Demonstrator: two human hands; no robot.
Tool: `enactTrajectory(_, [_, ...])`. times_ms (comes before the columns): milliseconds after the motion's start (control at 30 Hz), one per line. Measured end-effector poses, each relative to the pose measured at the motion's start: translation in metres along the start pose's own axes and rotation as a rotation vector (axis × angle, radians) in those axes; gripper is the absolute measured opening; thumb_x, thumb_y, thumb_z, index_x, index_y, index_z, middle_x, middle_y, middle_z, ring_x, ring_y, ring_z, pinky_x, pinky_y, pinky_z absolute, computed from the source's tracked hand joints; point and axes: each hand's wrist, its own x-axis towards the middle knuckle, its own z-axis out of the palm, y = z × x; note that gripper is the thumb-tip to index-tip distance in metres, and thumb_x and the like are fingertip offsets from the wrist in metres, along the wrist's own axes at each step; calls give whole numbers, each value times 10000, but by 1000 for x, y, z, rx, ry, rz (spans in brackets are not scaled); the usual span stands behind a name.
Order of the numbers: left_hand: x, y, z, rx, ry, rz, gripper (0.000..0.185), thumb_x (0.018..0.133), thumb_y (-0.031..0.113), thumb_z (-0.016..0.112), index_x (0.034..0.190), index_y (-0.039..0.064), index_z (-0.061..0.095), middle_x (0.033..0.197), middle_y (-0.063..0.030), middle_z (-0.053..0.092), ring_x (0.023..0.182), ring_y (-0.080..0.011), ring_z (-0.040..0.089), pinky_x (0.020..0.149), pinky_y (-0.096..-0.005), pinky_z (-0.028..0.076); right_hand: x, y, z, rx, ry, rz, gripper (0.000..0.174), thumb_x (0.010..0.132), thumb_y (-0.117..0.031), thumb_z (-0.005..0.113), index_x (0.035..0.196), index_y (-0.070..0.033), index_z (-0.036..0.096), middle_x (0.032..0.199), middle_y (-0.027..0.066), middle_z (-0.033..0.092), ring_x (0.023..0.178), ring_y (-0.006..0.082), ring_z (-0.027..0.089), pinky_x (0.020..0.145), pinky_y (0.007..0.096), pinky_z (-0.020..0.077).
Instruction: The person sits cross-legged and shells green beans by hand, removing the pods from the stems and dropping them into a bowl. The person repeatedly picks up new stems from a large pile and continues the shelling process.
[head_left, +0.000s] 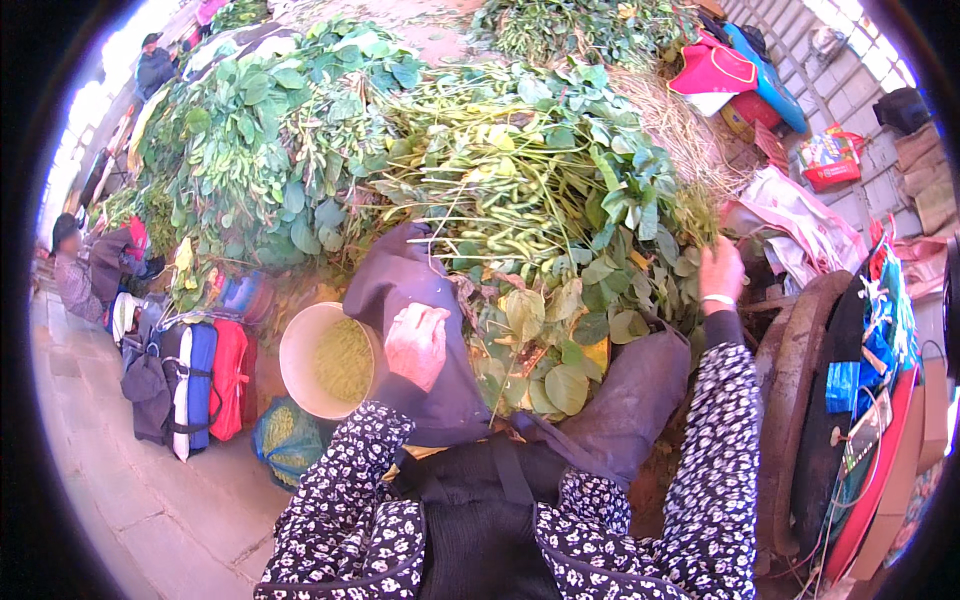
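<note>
My left hand is over my left thigh, fingers curled; whether anything is inside them is hidden. Beside it, a white plastic bucket holds a green mass, too blurred to tell pods from beans. My right hand reaches to the right edge of the plant heap, closed around a blurred yellow-green bunch of stalks. Before my knees lies a pile of uprooted soybean plants, with plump green pods among pale stems. Broad leaves, some yellowing, hang down between my legs.
A netted sack of green produce stands beside the bucket. Red and blue bundles are at left. Wooden stool-like boards and a pink-white sack flank my right side. Other people sit along the heap's far left.
</note>
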Motion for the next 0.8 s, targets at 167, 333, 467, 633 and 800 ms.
enactTrajectory(167, [-6, -8, -17, 67, -9, -34, 96, 754, 70, 608, 844, 94, 633, 811, -69, 568, 760, -257, 562, 701, -353, 450, -13, -194, 10, 300, -102, -420, 271, 781, -152, 665, 1032, -88, 584, 966, 71, 593, 858, 244, 592, 732, 325, 504])
enactTrajectory(333, [2, 0, -11, 1, -3, -47, 80, 767, 50, 592, 831, 80, 629, 802, -80, 575, 760, -260, 565, 697, -353, 442, 23, -237, 67, 129, -257, -412, 816, 691, -275, 758, 1323, 2, 323, 1254, 171, 444, 1002, 306, 535, 774, 365, 504])
enactTrajectory(467, [3, -1, -12, -7, -24, -81, 68, 770, 50, 594, 825, 72, 628, 794, -79, 577, 758, -258, 567, 699, -350, 441, 43, -241, 111, -99, -339, -379, 622, 770, -202, 655, 1294, -45, 359, 1046, 118, 538, 861, 270, 613, 666, 381, 527])
enactTrajectory(633, [7, -1, -11, -36, -21, -103, 70, 766, 51, 601, 822, 77, 633, 792, -78, 577, 752, -253, 569, 694, -345, 443, 50, -222, 90, 252, -271, -602, 199, 810, -106, 564, 1008, -95, 552, 829, 109, 550, 692, 320, 600, 585, 415, 475])
enactTrajectory(800, [7, -10, -14, -66, -18, -97, 105, 758, 57, 600, 850, 95, 633, 783, -63, 557, 724, -242, 564, 662, -338, 455, 15, -219, 33, 409, -254, -620, 203, 786, -50, 581, 988, -67, 580, 762, 106, 507, 643, 309, 560, 556, 389, 444])
